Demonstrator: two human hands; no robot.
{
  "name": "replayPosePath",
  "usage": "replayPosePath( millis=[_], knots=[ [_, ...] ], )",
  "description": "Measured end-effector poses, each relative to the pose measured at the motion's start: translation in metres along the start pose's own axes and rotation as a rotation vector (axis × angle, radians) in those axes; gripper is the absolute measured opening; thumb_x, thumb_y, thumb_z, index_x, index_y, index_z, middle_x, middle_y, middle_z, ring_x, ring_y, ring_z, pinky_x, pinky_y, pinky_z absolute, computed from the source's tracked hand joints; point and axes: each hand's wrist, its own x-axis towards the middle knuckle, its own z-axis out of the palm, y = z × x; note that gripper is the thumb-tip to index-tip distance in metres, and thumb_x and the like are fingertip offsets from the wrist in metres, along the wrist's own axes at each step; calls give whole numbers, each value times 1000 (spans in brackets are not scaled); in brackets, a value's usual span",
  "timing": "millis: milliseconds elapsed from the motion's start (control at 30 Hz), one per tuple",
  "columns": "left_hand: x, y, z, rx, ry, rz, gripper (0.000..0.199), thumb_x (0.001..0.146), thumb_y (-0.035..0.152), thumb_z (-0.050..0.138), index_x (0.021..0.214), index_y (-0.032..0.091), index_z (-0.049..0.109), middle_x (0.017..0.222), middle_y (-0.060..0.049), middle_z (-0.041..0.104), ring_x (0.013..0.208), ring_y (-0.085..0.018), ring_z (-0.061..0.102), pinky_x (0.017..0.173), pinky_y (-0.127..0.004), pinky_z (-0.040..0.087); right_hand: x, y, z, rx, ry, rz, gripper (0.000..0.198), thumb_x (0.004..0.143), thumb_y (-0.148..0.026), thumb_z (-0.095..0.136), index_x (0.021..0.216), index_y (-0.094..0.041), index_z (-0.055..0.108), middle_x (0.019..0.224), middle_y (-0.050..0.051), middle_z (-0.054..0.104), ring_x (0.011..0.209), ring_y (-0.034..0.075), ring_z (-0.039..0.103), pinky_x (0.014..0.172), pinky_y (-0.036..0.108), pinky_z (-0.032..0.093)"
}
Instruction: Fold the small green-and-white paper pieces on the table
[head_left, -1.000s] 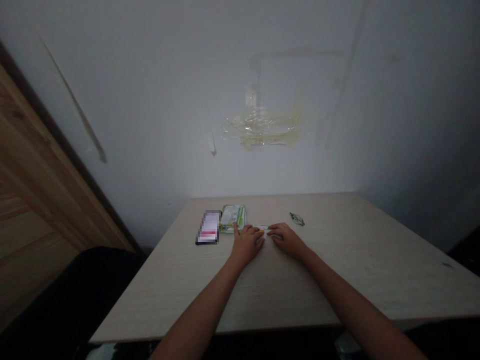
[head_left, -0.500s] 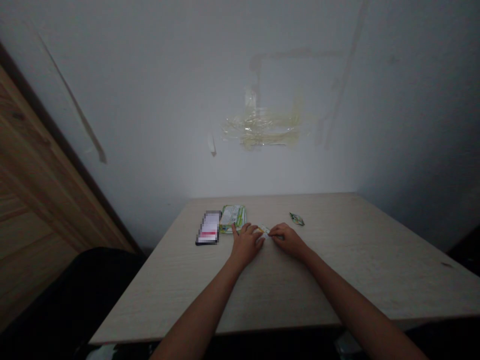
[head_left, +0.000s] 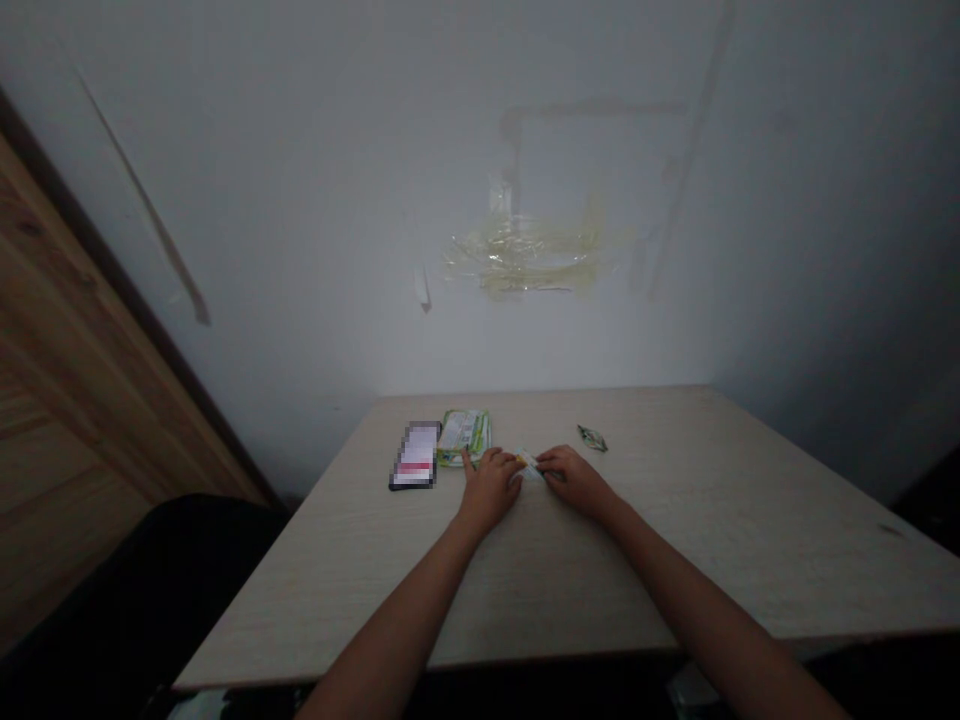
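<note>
A small white packet (head_left: 529, 466) with yellow and green print lies on the table between my two hands. Its ends are covered by my fingers. My left hand (head_left: 489, 492) has its thumb and forefinger closed on the packet's left end, while its outer fingers reach out close to the green-and-white packs. From the other side, my right hand (head_left: 576, 480) pinches the right end, fingers bunched together. Just left of my left hand lie the flat green-and-white packs (head_left: 465, 436), apparently stacked.
A phone (head_left: 417, 456) with a blurred, lit screen lies beside the packs. Farther right is a small crumpled green packet (head_left: 592, 438). The pale wooden table (head_left: 720, 530) meets a wall (head_left: 315, 200) with old tape (head_left: 536, 262). A black chair-like shape (head_left: 150, 580) stands at left.
More of the small white packet shows between my fingers now. My hands have barely shifted, and the other things lie where they were.
</note>
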Motion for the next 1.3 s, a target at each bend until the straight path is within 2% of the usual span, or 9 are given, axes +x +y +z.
replayPosePath(
  millis=[200, 433, 633, 700, 800, 900, 1000, 1300],
  knots=[
    [-1, 4, -1, 40, 11, -1, 23, 91, 33, 55, 109, 35, 69, 119, -2, 69, 125, -26, 47, 111, -73, -1, -1, 2, 3, -8, 27, -23, 32, 82, -11, 55, 108, -18, 72, 107, 10, 70, 104, 22, 60, 97, 38, 46],
    [-2, 2, -1, 61, 23, -12, 24, 93, 40, 50, 110, 41, 68, 126, 1, 65, 129, -28, 44, 107, -76, -9, -2, 5, 3, -9, 29, -73, 27, 81, -12, 60, 101, -21, 75, 112, 10, 69, 109, 23, 59, 100, 41, 45],
    [-2, 2, -1, 94, 8, -48, 28, 91, 46, 52, 115, 42, 66, 130, -1, 63, 130, -29, 43, 108, -76, -6, -2, 3, 0, 56, 17, -56, 23, 82, -14, 59, 96, -22, 76, 103, 8, 72, 101, 22, 63, 96, 40, 49],
    [-2, 2, -1, 94, 6, -48, 32, 89, 51, 54, 117, 42, 65, 131, -2, 62, 131, -31, 42, 107, -77, -4, -1, 5, -1, 55, 28, -46, 27, 84, -13, 56, 101, -21, 75, 103, 9, 73, 102, 22, 63, 97, 42, 48],
    [-3, 4, -1, 109, 1, -51, 37, 86, 56, 55, 120, 44, 63, 133, -2, 60, 132, -32, 40, 107, -78, -1, -1, 8, 0, 31, 29, -29, 36, 85, -10, 51, 114, -20, 70, 117, 10, 69, 112, 23, 59, 103, 45, 45],
    [-3, 6, -2, 132, -4, -63, 39, 85, 59, 54, 121, 44, 62, 135, -2, 58, 133, -32, 40, 107, -77, 1, -2, 9, 2, 19, -27, -32, 45, 85, -7, 46, 124, -22, 65, 130, 10, 63, 122, 22, 54, 108, 46, 40],
    [-3, 7, -3, 140, -15, -69, 40, 85, 60, 53, 121, 45, 62, 137, -2, 56, 133, -32, 39, 108, -76, 1, -2, 9, 4, 28, -70, -37, 53, 84, -5, 43, 130, -23, 60, 134, 9, 60, 126, 20, 52, 111, 46, 38],
    [-3, 6, -3, 139, -22, -79, 38, 88, 55, 53, 124, 49, 59, 140, -4, 53, 134, -34, 37, 105, -79, 4, -2, 7, 1, 11, -36, -54, 53, 82, 0, 39, 124, -20, 64, 124, 11, 65, 120, 20, 54, 108, 46, 41]
  ],
)
